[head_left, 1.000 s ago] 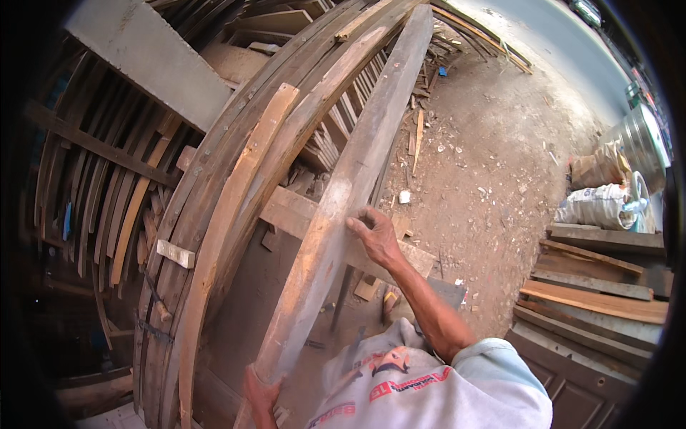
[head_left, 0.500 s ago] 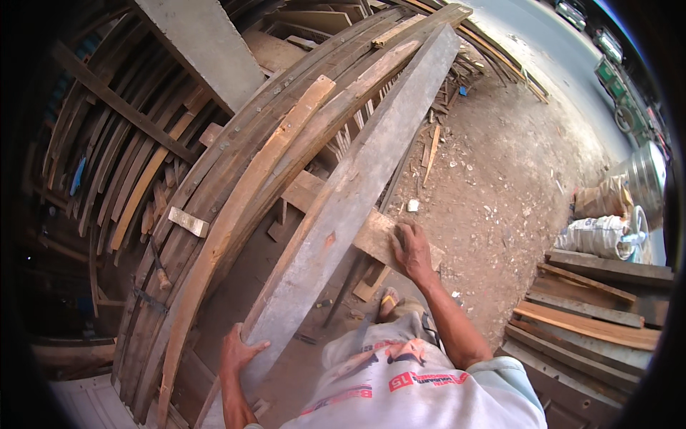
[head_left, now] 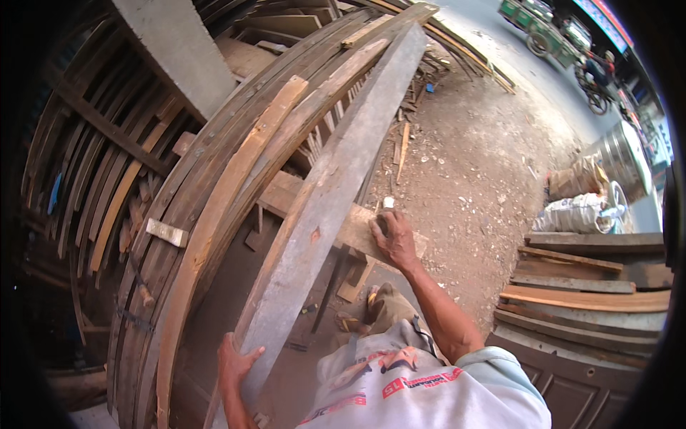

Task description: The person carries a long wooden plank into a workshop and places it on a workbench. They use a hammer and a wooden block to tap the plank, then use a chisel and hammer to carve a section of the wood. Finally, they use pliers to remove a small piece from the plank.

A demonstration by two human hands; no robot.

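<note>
A long, thick grey wooden plank (head_left: 325,189) slopes from the far upper middle down toward me, lying across a shorter wooden crosspiece (head_left: 357,227). Near its lower end, my left hand (head_left: 239,365) grips the plank's left side, thumb over the upper face and fingers partly hidden. My right hand (head_left: 394,239) rests on the crosspiece, right of the plank, with its fingers bent and a gap beside the thumb. It touches the crosspiece, not the plank. A lighter long board (head_left: 229,186) lies to the left on a stack of long timbers (head_left: 161,268).
A small wood block (head_left: 167,233) and a wooden-handled tool (head_left: 145,292) sit on the left timbers. More boards (head_left: 586,297) are stacked at the right, near white sacks (head_left: 577,214) and a metal drum (head_left: 620,161). A concrete pillar (head_left: 175,53) stands behind. Wood scraps (head_left: 403,151) litter the dirt.
My view has swung right, so the scene sits further left. A rider on a motorcycle now shows on the road. My left hand stays on the plank, my right on the crosspiece.
</note>
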